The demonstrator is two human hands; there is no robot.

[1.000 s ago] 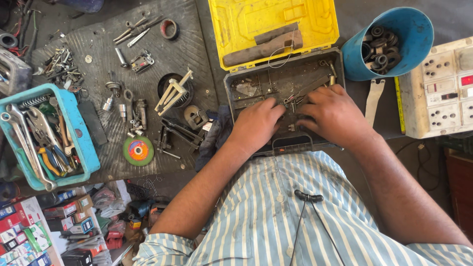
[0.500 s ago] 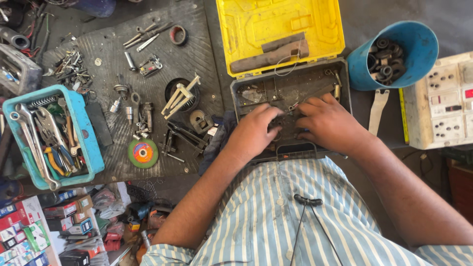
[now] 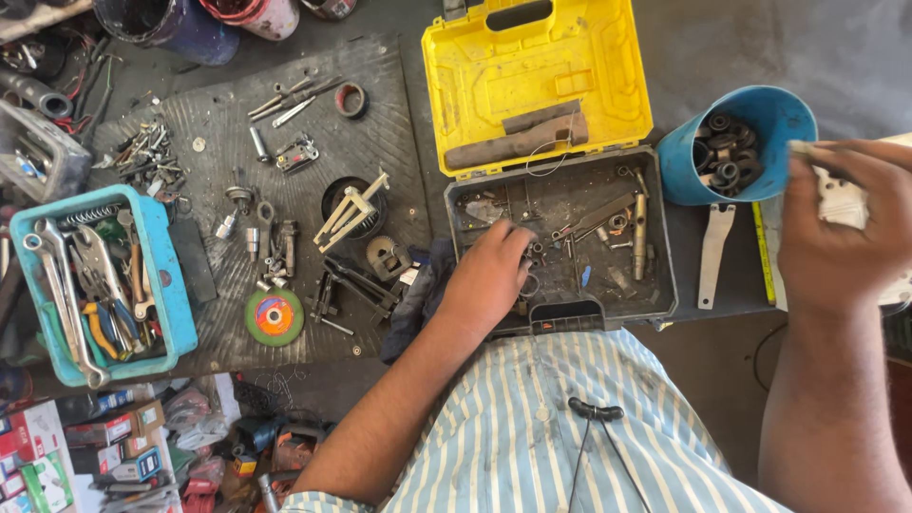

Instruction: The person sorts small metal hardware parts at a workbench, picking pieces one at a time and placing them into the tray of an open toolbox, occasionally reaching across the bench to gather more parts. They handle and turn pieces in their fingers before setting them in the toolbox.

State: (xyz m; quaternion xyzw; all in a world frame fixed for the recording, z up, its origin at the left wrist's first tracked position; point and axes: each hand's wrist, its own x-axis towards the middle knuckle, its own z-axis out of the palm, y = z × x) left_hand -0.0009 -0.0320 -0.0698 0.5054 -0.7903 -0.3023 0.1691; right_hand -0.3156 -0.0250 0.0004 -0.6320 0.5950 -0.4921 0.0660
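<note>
An open tool case with a yellow lid (image 3: 532, 76) and a black lower tray (image 3: 655, 285) lies in front of me, with small metal parts and a dark tool bit scattered inside. My left hand (image 3: 489, 275) rests in the tray's left half, fingers curled down onto small rings and screws; whether it grips one is hidden. My right hand (image 3: 836, 223) is raised at the right, beside a blue bucket (image 3: 684, 166). Its fingertips pinch a small pale piece (image 3: 801, 148) above a white board at the frame edge.
The blue bucket holds black rings. A flat metal wrench (image 3: 712, 252) lies below it. A dark ribbed mat (image 3: 361, 133) carries loose tools, a puller (image 3: 351, 209) and a green grinding disc (image 3: 275, 316). A teal tray (image 3: 180, 313) holds pliers and spanners. A dark cloth (image 3: 418, 299) lies by my left wrist.
My right hand has left the case tray, swung right and lifted up beside the blue bucket with a small pale piece. My left hand stays in the tray.
</note>
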